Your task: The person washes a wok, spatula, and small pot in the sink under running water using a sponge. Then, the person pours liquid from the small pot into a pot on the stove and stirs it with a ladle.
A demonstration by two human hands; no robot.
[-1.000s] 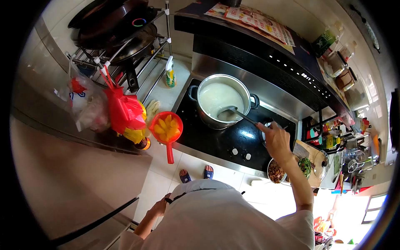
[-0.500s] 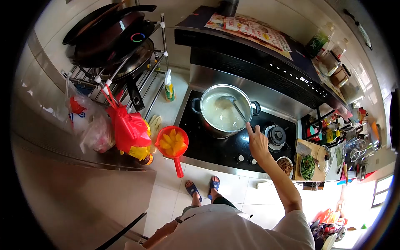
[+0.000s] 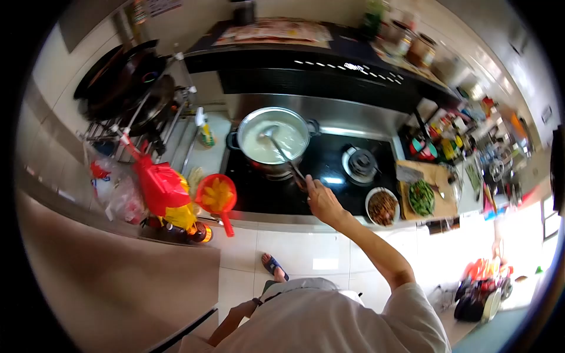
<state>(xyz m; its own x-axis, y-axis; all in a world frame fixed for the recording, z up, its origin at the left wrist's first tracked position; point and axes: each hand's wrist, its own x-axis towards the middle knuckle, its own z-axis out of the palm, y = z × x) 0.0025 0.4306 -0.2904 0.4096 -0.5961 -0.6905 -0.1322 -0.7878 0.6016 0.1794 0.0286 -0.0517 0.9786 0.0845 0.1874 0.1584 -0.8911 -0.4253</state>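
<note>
My right hand [image 3: 322, 201] is closed round the handle of a ladle [image 3: 279, 148], whose bowl dips into whitish liquid in a large steel pot [image 3: 273, 162]. The pot stands on the black glass stove [image 3: 259, 197]. My left hand [image 3: 244, 308] hangs low beside my waist, near the shirt; its fingers are too hidden and small to read. Left of the stove sits a red colander [image 3: 232, 203] of yellow-orange pieces, its handle over the counter edge.
Right of the stove are a bowl of brown food [image 3: 382, 207] and a plate of green vegetables [image 3: 421, 199] on a cutting board [image 3: 444, 176]. Pans [image 3: 120, 88] fill the left rack above a red bag [image 3: 160, 187]. A range hood [image 3: 276, 67] overhangs the pot.
The view has turned and shifted. The ladle's bowl has moved from the pot's near side toward its middle and far part, my right hand moving with it. My left hand stays by my waist.
</note>
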